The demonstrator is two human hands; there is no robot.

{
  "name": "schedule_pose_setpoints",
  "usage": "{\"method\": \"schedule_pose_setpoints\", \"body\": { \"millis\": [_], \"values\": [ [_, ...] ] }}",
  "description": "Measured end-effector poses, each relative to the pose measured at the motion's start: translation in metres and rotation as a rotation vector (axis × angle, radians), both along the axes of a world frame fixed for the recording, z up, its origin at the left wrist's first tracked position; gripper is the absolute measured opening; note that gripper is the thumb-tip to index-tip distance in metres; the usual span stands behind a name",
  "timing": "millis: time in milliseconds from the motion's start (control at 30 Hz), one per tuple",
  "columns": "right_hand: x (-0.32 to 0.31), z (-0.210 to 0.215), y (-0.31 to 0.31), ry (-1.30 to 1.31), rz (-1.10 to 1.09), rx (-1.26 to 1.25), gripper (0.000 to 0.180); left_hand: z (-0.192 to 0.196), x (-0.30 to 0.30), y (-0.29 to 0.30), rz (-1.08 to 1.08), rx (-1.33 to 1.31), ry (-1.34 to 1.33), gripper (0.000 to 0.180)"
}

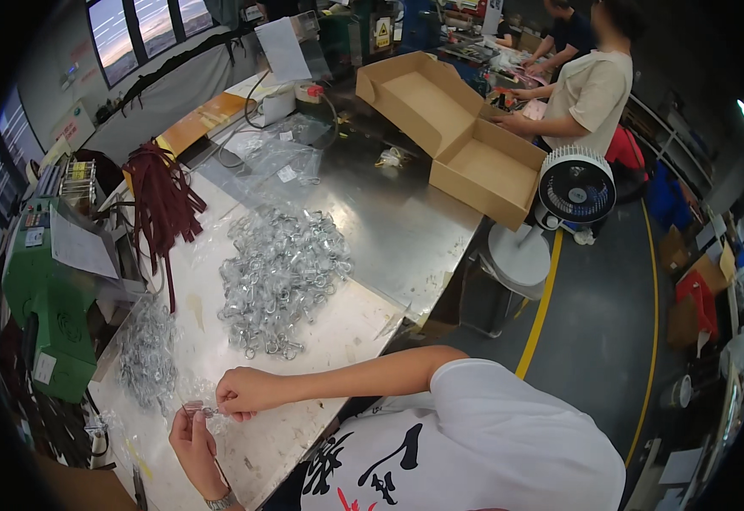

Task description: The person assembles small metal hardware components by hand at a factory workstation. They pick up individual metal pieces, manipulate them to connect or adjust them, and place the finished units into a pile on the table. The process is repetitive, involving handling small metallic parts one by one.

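Observation:
Low in the head view, over the near part of the white worktable, my left hand [191, 439] pinches a small shiny piece [194, 408] with its thumb and fingers. My right hand [251, 390] comes in from the right and meets it there, fingertips closed together. What the right fingers grip is too small to name. Just beyond my hands lies a large heap of metal key-ring fittings [283, 277], many seemingly in clear plastic. A second, finer heap of small metal parts [146, 358] sits to the left, close to my left hand.
A green machine [53, 298] stands at the left edge. Dark red straps [161, 196] hang behind it. Clear plastic bags [278, 166] and an open cardboard box [487, 170] lie farther off. A fan [576, 192] and a person in a pale shirt [593, 94] are at the right.

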State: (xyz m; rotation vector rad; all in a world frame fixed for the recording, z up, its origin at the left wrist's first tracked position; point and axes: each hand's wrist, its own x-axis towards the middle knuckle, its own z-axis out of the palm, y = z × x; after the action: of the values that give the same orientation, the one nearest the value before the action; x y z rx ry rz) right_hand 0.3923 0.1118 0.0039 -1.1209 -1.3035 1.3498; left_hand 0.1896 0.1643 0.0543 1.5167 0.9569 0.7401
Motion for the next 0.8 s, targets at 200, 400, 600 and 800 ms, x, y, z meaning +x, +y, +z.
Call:
{"method": "schedule_pose_setpoints", "body": {
  "millis": [200,400,600,800],
  "values": [
    [-0.004,-0.009,0.005,-0.026,0.025,0.047,0.018,-0.044,-0.016,0.016,0.071,0.32,0.179,0.019],
    [0.004,-0.01,0.003,0.015,-0.008,0.022,0.015,-0.036,-0.011,0.013,0.067,0.124,0.078,0.022],
    [0.005,-0.005,-0.001,-0.112,-0.028,0.057,0.014,-0.021,-0.008,0.007,-0.093,-0.077,0.046,0.02],
    [-0.001,-0.014,0.006,-0.253,-0.266,0.279,0.02,-0.03,0.0,-0.005,0.057,-0.023,-0.041,0.018]
  ]
}}
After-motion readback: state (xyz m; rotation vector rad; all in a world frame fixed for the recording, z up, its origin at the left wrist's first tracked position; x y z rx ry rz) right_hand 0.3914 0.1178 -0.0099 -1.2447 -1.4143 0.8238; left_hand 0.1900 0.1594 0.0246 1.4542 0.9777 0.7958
